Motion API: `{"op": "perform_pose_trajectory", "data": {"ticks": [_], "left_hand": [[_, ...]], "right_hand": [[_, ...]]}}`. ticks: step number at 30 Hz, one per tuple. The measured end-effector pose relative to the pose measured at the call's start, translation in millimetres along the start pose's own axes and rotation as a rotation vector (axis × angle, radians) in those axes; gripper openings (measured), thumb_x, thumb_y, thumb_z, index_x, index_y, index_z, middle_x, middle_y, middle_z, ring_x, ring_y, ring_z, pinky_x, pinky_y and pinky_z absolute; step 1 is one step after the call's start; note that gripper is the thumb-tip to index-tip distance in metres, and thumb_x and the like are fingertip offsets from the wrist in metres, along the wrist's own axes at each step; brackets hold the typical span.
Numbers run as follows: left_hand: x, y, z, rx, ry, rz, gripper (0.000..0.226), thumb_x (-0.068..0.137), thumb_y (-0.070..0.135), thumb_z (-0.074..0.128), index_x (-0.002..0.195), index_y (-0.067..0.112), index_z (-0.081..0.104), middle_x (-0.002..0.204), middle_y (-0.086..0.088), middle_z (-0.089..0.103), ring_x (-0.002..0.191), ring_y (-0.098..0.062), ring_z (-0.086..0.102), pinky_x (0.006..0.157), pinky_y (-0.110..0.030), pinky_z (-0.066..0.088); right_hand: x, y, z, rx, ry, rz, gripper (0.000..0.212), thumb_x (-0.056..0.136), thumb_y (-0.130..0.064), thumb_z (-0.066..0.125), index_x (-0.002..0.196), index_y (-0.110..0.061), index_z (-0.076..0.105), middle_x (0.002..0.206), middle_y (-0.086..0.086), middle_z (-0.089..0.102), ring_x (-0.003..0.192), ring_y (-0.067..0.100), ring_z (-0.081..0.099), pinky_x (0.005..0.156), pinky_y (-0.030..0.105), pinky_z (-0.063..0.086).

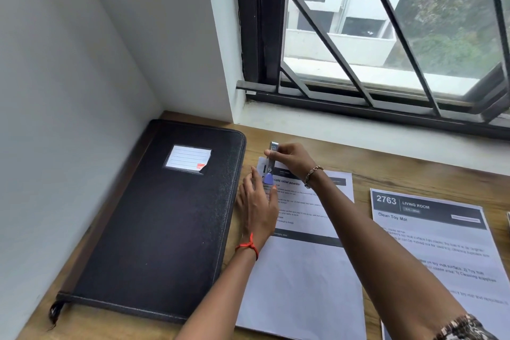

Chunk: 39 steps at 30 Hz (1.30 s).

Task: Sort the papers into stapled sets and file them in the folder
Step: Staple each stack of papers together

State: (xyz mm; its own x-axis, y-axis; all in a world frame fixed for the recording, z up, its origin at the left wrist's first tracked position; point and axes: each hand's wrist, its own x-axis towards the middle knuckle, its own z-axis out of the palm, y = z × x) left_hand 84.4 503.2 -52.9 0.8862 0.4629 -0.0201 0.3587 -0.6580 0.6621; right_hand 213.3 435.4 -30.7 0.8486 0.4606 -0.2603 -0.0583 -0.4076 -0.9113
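Note:
A printed paper set (303,262) lies on the wooden desk (414,171). At its top left corner sits a small stapler (271,165) with a silver body and a purple end. My right hand (292,160) grips the stapler from above. My left hand (258,207) lies flat on the left edge of the same papers, fingers straight. A closed black zip folder (165,229) with a white label lies to the left, touching the wall. A second printed sheet (441,257) headed "2763 Living Room" lies to the right.
A white wall (69,91) bounds the desk on the left. A window with dark bars (386,36) and a white sill runs along the back. A small object shows at the far right edge (507,219).

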Motion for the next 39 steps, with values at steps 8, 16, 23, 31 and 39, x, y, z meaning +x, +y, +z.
{"op": "perform_pose_trajectory", "data": {"ticks": [8,16,23,31,39], "left_hand": [[18.8,0.9,0.3,-0.177,-0.003,-0.197,0.048,0.094,0.040,0.048,0.133,0.012,0.048,0.129,-0.010,0.055,0.122,-0.028,0.048,0.102,-0.048,0.037],[35.6,15.2,-1.9,-0.521,0.011,-0.476,0.013,0.088,0.014,0.060,0.092,0.003,0.065,0.085,-0.013,0.065,0.081,-0.030,0.062,0.071,-0.036,0.052],[34.9,18.6,4.9,-0.443,0.077,-0.448,0.012,0.086,0.013,0.061,0.091,0.003,0.065,0.090,-0.017,0.065,0.091,-0.035,0.059,0.082,-0.049,0.050],[23.1,11.9,2.3,-0.408,0.041,-0.338,0.035,0.088,0.032,0.061,0.113,0.008,0.060,0.107,-0.012,0.062,0.102,-0.029,0.056,0.088,-0.048,0.048],[11.2,13.5,-7.4,-0.289,-0.052,-0.169,0.081,0.078,0.039,0.070,0.142,0.007,0.030,0.142,-0.013,0.030,0.130,-0.028,0.029,0.107,-0.046,0.034]], "right_hand": [[0.3,5.5,4.7,0.017,0.027,-0.012,0.044,0.084,-0.029,0.067,0.078,0.014,0.061,0.063,0.009,0.046,0.055,0.015,0.040,0.052,0.024,0.029],[0.5,3.6,7.4,0.033,0.060,-0.022,0.039,0.086,-0.024,0.065,0.054,-0.013,0.044,0.054,-0.002,0.032,0.051,0.010,0.026,0.047,0.020,0.021],[-1.4,-0.3,8.6,0.052,0.102,0.008,0.041,0.086,-0.021,0.065,0.051,-0.017,0.044,0.051,-0.002,0.035,0.042,0.003,0.030,0.039,0.011,0.023],[-4.6,2.2,5.8,0.175,0.089,0.049,0.034,0.086,-0.025,0.064,0.057,-0.016,0.052,0.062,0.007,0.048,0.054,0.013,0.043,0.051,0.018,0.035],[-17.7,0.8,-17.1,0.706,0.252,0.057,0.015,0.091,-0.017,0.055,0.088,-0.004,0.062,0.074,0.008,0.063,0.068,0.021,0.064,0.069,0.029,0.056]]}}
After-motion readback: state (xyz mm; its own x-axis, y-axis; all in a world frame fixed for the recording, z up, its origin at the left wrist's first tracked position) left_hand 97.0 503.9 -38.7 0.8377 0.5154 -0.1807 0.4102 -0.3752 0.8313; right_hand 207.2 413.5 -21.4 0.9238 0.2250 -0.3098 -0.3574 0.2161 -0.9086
